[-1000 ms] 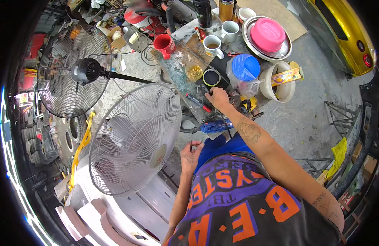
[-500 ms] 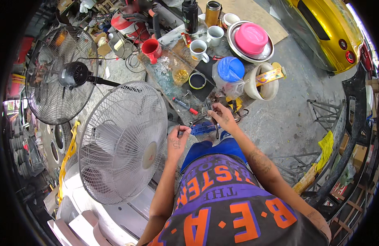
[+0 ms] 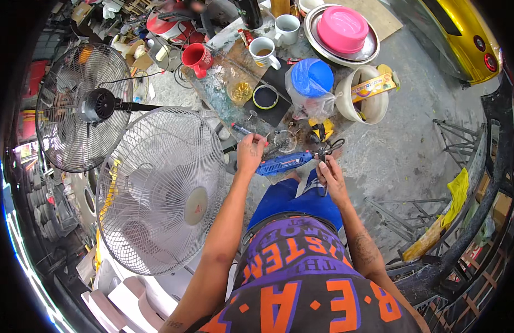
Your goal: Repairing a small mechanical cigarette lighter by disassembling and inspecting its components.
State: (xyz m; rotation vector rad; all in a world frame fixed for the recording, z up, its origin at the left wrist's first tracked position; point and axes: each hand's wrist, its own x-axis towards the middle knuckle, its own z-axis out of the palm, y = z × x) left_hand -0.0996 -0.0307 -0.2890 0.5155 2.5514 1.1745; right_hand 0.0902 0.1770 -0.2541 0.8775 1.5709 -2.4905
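Note:
My left hand is at the table's near edge beside a red-and-blue marker, fingers pinched on something I cannot make out. Below and right of it lies a blue rotary tool with a black cord. My right hand is closed on something dark at that tool's right end, possibly its cord. Small metal bits and a clear round container lie between my hands. Just behind are a dark round tin, a glass with yellow contents and a yellow-and-black item.
A white fan and black fan stand left. The table holds mugs, a blue-lidded tub, a pink bowl and a pale bucket. A metal stand and yellow car are right.
My left hand has moved up and right onto the table's near edge. My right hand has come down from beside the marker and moved right, to the blue tool's end.

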